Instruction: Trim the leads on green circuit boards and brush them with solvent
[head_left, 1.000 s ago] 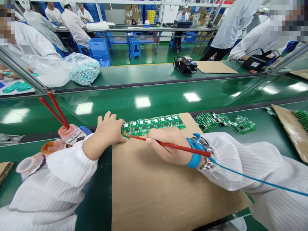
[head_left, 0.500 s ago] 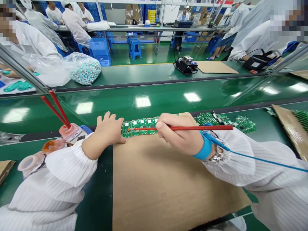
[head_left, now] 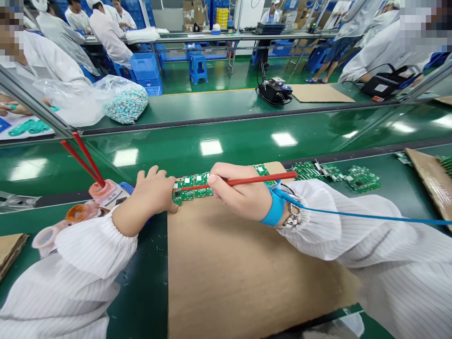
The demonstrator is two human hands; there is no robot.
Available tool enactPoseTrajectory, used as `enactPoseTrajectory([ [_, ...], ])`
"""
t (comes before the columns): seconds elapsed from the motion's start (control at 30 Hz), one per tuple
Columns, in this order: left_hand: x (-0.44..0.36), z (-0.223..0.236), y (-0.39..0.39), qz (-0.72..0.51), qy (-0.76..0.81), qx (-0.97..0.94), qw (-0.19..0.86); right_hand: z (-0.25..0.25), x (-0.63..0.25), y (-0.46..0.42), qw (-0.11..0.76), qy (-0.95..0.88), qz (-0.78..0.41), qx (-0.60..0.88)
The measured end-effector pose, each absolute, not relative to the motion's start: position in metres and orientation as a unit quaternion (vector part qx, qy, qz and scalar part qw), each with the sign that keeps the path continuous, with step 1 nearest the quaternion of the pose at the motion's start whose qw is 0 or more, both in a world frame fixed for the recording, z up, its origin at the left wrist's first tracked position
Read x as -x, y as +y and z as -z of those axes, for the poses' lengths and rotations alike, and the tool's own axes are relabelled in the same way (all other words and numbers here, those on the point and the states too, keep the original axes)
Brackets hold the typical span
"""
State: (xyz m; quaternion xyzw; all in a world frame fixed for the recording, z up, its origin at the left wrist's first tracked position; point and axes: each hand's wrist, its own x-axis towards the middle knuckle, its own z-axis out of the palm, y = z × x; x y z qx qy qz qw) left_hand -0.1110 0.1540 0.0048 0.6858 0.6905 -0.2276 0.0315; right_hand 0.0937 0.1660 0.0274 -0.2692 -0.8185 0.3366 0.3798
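A green circuit board panel (head_left: 200,180), a strip of several small boards, lies along the far edge of a brown cardboard sheet (head_left: 243,268). My left hand (head_left: 152,192) grips the panel's left end, thumb at the near edge and fingers stretched along the far side. In my right hand (head_left: 240,195), pinched like a pen, is a thin red-handled brush (head_left: 263,179). Its tip touches or hovers just over the leftmost boards, close to my left fingers. The right hand hides the panel's middle. A blue strap (head_left: 274,209) with a cord circles my right wrist.
Left stand a bottle (head_left: 108,193) holding two red sticks and other open bottles (head_left: 79,213). More circuit boards (head_left: 362,179) lie on the right, near a cardboard piece (head_left: 429,183). Beyond the green channel are a bag of small parts (head_left: 126,103), a black device (head_left: 275,90) and co-workers.
My right hand has moved left with the brush, bringing its tip closer to my left hand. More of the panel's right end now shows. The left hand keeps its hold, shifted slightly left.
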Motion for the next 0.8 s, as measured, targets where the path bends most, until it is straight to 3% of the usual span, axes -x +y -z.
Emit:
enactPoseTrajectory([
  [0.8, 0.107, -0.003, 0.151, 0.212, 0.708, -0.673, 0.019, -0.02, -0.102, 0.154, 0.317, -0.892, -0.261, 0.189],
])
